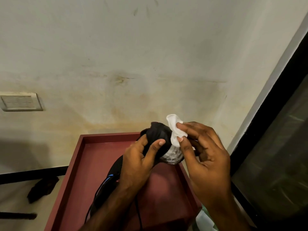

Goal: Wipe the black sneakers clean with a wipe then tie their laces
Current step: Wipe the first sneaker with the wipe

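While the left hand [140, 157] holds one black sneaker [157, 133] up off the bench [80, 147]: the wipe [175, 130] lies on that shoe's right flank, touching it near the upper end. The shoe sits between the two hands, and the stroke has to run along it from there.
Held sneaker, axis: it stands roughly on end, with the long axis running from the low near end up and away toward the wall. A pale grey patch of sole [171, 157] faces down and toward the right. I cannot tell whether toe or heel is uppermost.
Left grip: the fingers are curled round the shoe's left side and the thumb is laid across its front. The grip is closed on the shoe and carries it.
Right grip: the right hand [205, 152] pinches the bunched white wipe between thumb and first fingers. The remaining fingers are loosely bent and the palm is turned toward the shoe.
Nearer hand: the right, in contact through the wipe; the left acts only as holder.
Arm pose: both forearms rise from the lower edge and converge over the far half of the bench.
Second sneaker [115, 167]: it lies on the bench under the left forearm, long axis running near to far. It has blue trim, and its laces [98, 194] trail loose toward the near edge.
Stage, as judged: wiping is under way and lace-tying is not yet begun.
Next move, as judged: draw the wipe down the flank toward the sole while the left grip turns the shoe to offer fresh surface.
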The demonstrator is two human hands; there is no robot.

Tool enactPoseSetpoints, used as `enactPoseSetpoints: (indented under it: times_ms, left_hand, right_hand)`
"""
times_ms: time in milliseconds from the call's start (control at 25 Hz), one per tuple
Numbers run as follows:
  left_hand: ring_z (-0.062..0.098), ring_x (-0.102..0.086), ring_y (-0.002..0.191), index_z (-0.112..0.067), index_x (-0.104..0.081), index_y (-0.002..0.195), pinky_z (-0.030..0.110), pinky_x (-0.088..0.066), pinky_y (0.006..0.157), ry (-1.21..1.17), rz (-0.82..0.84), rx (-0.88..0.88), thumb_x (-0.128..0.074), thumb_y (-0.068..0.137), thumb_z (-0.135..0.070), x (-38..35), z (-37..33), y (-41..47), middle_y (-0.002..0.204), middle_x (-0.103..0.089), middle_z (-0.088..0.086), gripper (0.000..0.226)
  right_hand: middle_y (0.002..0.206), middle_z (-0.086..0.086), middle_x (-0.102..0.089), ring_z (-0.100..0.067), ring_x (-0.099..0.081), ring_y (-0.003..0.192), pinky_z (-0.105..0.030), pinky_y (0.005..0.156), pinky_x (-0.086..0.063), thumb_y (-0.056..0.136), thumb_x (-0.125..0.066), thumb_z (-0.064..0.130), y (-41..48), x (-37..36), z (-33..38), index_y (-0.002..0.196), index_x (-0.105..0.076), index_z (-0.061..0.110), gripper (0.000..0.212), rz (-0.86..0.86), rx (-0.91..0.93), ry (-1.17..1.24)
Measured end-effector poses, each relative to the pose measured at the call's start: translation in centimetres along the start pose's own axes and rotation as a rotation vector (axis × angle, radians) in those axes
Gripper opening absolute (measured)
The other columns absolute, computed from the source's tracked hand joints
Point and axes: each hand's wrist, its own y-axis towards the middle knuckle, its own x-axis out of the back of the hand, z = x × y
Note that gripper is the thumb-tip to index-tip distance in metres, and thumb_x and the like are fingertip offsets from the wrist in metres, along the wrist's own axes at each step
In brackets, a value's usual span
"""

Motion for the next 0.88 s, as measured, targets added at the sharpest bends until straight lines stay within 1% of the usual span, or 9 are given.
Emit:
enactPoseSetpoints:
  times_ms: [80, 200, 280, 360, 440, 520, 640, 760, 880]
  left_hand:
    - [0.006, -0.074, 0.106, -0.046, -0.065, 0.129, 0.042, -0.062, 0.087, -0.010, -0.038, -0.008, -0.056, 0.094, -0.057, -0.3, -0.4, 0.3, 0.114, -0.077, -0.021, 0.037]
    - [0.027, -0.077, 0.091, -0.039, -0.062, 0.138, 0.054, -0.060, 0.076, -0.004, 0.041, -0.047, -0.049, 0.104, -0.052, -0.7, -0.8, 0.2, 0.103, -0.080, -0.004, 0.039]
    - [0.036, -0.075, 0.085, -0.030, -0.065, 0.134, 0.055, -0.058, 0.069, -0.016, 0.072, -0.048, -0.046, 0.108, -0.042, -1.2, -0.9, -0.3, 0.094, -0.079, 0.007, 0.035]
    - [0.041, -0.072, 0.080, -0.033, -0.067, 0.126, 0.057, -0.055, 0.063, -0.006, 0.070, -0.030, -0.045, 0.109, -0.038, -1.7, -0.8, -0.5, 0.089, -0.075, 0.016, 0.028]
    - [0.031, -0.075, 0.084, -0.032, -0.068, 0.124, 0.054, -0.058, 0.071, -0.008, 0.028, 0.014, -0.046, 0.109, -0.035, -1.8, -0.1, -0.6, 0.093, -0.078, 0.009, 0.027]
    - [0.017, -0.076, 0.102, -0.026, -0.068, 0.130, 0.046, -0.060, 0.088, -0.108, 0.013, 0.094, -0.047, 0.109, -0.030, -1.7, 0.7, -0.7, 0.108, -0.079, -0.002, 0.029]
    - [0.029, -0.077, 0.097, -0.032, -0.069, 0.125, 0.057, -0.060, 0.087, -0.140, 0.005, 0.157, -0.052, 0.107, -0.036, -1.8, 1.5, -1.0, 0.104, -0.080, 0.005, 0.026]
    - [0.021, -0.077, 0.101, -0.027, -0.071, 0.122, 0.050, -0.061, 0.091, -0.192, -0.034, 0.204, -0.053, 0.105, -0.034, -1.8, 2.0, -1.1, 0.107, -0.080, 0.001, 0.026]
    - [0.025, -0.075, 0.108, -0.019, -0.072, 0.121, 0.056, -0.056, 0.099, -0.267, -0.070, 0.286, -0.052, 0.105, -0.037, -1.1, 2.6, -0.9, 0.111, -0.080, 0.005, 0.031]
  right_hand:
    - [0.131, 0.002, -0.065, -0.018, -0.065, 0.126, -0.037, 0.095, -0.060, 0.101, -0.064, 0.006, 0.1, 0.0, -0.6, 0.125, -0.074, 0.018, 0.028, -0.027, 0.083, -0.152]
    - [0.129, -0.002, -0.068, -0.016, -0.060, 0.125, -0.030, 0.106, -0.049, 0.100, -0.064, 0.006, 0.7, 0.8, -1.1, 0.126, -0.073, 0.012, 0.028, -0.058, 0.233, -0.427]
    - [0.128, -0.003, -0.069, -0.019, -0.058, 0.120, -0.025, 0.105, -0.046, 0.099, -0.063, 0.007, 1.1, 1.2, -1.4, 0.129, -0.072, 0.010, 0.032, -0.080, 0.247, -0.539]
    - [0.126, -0.003, -0.069, -0.019, -0.055, 0.119, -0.017, 0.106, -0.038, 0.097, -0.061, 0.005, 0.9, 1.0, -1.7, 0.130, -0.071, 0.012, 0.035, -0.046, 0.216, -0.602]
    - [0.124, -0.003, -0.069, -0.017, -0.052, 0.118, -0.011, 0.108, -0.032, 0.092, -0.060, 0.004, -0.3, 0.0, -2.2, 0.128, -0.072, 0.013, 0.039, 0.057, 0.213, -0.637]
    - [0.122, -0.003, -0.068, -0.015, -0.052, 0.115, -0.009, 0.106, -0.032, 0.092, -0.062, 0.002, -1.6, -1.0, -3.0, 0.128, -0.072, 0.013, 0.039, 0.146, 0.228, -0.641]
    - [0.126, -0.002, -0.065, -0.013, -0.052, 0.116, -0.018, 0.101, -0.040, 0.093, -0.069, -0.004, -1.0, -0.9, -4.4, 0.128, -0.070, 0.015, 0.040, 0.121, 0.142, -0.608]
    - [0.126, -0.001, -0.069, -0.011, -0.055, 0.120, -0.015, 0.109, -0.039, 0.096, -0.062, 0.002, -1.4, -1.6, -4.5, 0.124, -0.072, 0.012, 0.032, 0.146, 0.156, -0.530]
    - [0.123, 0.001, -0.069, -0.011, -0.058, 0.121, -0.016, 0.113, -0.039, 0.097, -0.059, 0.004, -2.5, -2.2, -4.5, 0.124, -0.073, 0.012, 0.031, 0.239, 0.204, -0.485]
